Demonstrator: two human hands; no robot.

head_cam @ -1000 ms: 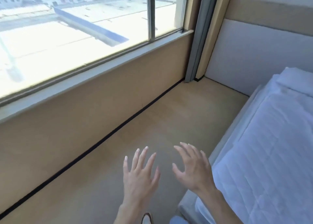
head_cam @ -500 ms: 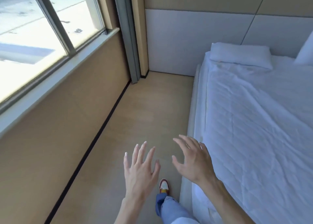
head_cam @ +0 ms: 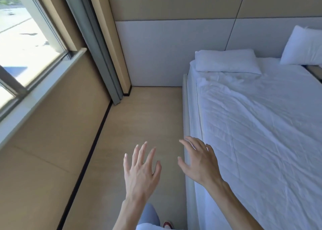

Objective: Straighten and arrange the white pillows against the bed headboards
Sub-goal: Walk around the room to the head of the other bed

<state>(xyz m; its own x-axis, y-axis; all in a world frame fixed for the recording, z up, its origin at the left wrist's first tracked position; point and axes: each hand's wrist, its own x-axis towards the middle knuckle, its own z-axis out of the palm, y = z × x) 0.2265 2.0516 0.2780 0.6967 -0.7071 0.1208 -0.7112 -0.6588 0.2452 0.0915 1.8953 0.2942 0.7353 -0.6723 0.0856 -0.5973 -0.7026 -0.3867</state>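
Hovering empty, both hands — left hand (head_cam: pixel 141 170), right hand (head_cam: pixel 200 162) — fingers spread wide, touching nothing.

1 head-worn wide-angle view, looking forward and down from standing height along the floor (head_cam: pixel 142 118) between window wall (head_cam: pixel 52 128) and bed (head_cam: pixel 261 134), toward the headboard (head_cam: pixel 174 47); hands near, pillows far.

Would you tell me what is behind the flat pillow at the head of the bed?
Directly behind the flat pillow is the grey headboard panel. Whether they touch is hidden by the pillow itself.
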